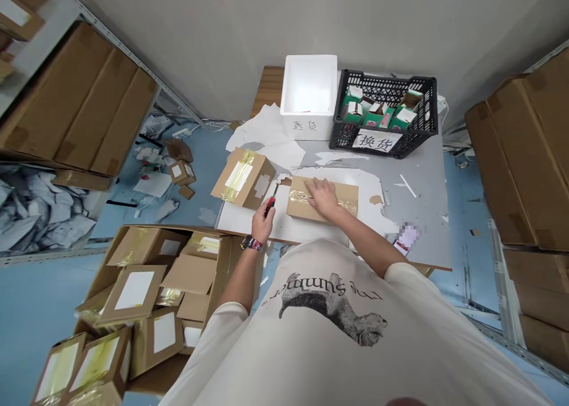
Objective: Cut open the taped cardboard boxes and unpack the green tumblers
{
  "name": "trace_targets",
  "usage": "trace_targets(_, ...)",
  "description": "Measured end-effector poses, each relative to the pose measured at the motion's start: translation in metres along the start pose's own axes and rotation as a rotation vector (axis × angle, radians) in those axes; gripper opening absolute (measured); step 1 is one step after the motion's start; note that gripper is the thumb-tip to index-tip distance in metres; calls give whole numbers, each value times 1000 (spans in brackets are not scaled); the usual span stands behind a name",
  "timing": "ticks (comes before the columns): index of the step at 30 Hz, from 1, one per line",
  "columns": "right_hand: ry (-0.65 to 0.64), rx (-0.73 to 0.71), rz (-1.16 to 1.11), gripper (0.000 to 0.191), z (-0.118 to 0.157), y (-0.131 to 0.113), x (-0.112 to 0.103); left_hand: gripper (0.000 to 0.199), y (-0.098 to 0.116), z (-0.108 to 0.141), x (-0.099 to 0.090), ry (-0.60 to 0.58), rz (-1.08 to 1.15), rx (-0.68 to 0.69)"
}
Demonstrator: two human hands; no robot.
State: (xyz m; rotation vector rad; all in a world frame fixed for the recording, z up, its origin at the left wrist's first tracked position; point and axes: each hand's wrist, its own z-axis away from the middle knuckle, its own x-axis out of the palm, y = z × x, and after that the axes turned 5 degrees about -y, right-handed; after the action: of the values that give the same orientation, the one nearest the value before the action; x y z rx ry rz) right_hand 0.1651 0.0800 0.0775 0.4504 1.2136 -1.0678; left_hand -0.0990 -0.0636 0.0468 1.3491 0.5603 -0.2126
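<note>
My left hand (261,224) is closed round the red-and-black handle of a utility knife (270,204), its thin blade pointing up and away from me. My right hand (323,198) lies flat, fingers out, on top of a taped cardboard box (299,207). Clear tape runs along the seam of that box. The knife is just left of the box and apart from it. Farther left on the table sits a second cardboard box (243,179) with a white label and yellowish tape.
A white foam box (306,124) and a black crate (342,134) holding green-and-white cartons stand at the table's back. Paper scraps (267,134) and a phone (405,240) lie on the table (424,216). A large carton (222,269) full of boxes stands at lower left; shelves flank both sides.
</note>
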Motion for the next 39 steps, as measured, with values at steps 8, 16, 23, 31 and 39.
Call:
trace_targets(8, 66, -121, 18, 71, -7, 27, 27, 62, -17, -17, -29, -374, -337, 165)
trace_targets(16, 213, -103, -217, 55, -6, 39, 41, 57, 2, -48, -16, -465, -559, 189)
trace_targets(23, 198, -89, -211, 57, 3, 36, 43, 59, 3, -51, -26, -475, -676, 166)
trace_targets(31, 197, -99, -251, 60, 7, 39, 46, 57, -2, -70, -23, -510, -654, 213)
trace_targets(39, 263, -82, -294, 52, 3, 36, 46, 60, -3, -76, -42, -339, -602, 105)
